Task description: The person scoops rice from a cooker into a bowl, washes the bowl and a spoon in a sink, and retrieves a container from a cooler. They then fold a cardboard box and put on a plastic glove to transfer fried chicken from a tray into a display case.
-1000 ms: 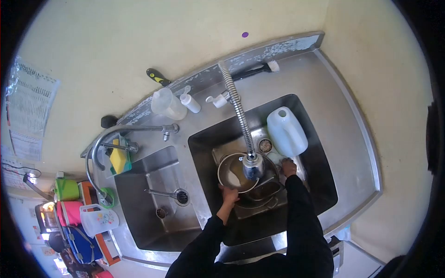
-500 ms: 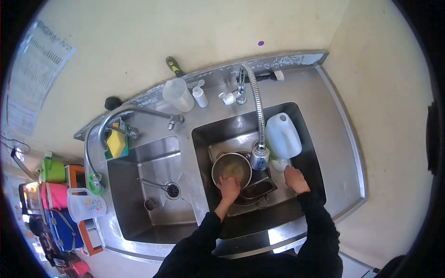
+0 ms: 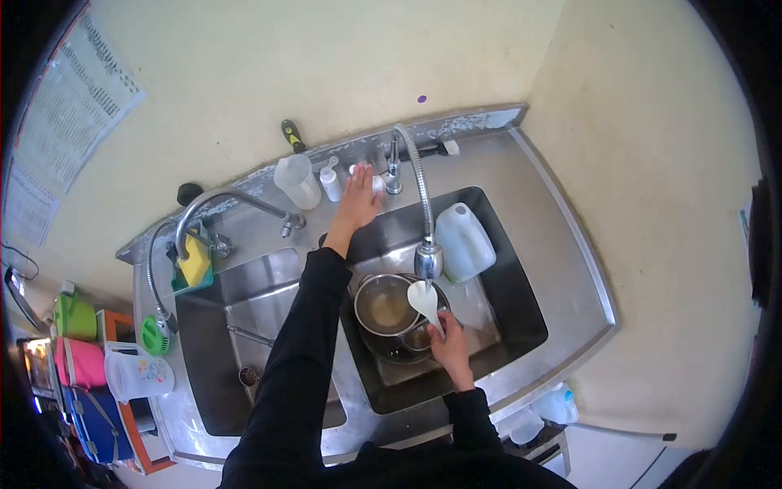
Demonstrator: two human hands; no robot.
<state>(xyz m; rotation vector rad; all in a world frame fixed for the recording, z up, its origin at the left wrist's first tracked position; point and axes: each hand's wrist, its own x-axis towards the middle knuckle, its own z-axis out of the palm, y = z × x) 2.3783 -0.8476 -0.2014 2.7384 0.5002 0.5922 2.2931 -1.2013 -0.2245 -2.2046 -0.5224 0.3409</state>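
Note:
My left hand (image 3: 356,202) reaches to the back of the sink, fingers stretched out over the white tap handle (image 3: 378,184); whether they press on it is hard to see. In my right hand (image 3: 452,350) is the handle of a white serving spoon (image 3: 424,299). Its bowl is just below the spray head (image 3: 428,261) of the coiled tap hose. Beside the spoon, a metal pot (image 3: 384,306) holds cloudy liquid. Under the pot are other dark pans (image 3: 391,349), partly covered by it. A translucent jug (image 3: 466,242) stands at the right of this basin.
The left basin (image 3: 204,350) holds a whisk-like utensil (image 3: 251,335) and a small cup (image 3: 248,376). A measuring jug (image 3: 297,181) and a white bottle (image 3: 331,184) stand on the back ledge. At left are a yellow sponge (image 3: 194,259) and a green brush (image 3: 154,336).
My left hand has left the pot and moved up to the tap handle. My right hand has carried the spoon leftward from beside the jug to under the spray head. The view has shifted.

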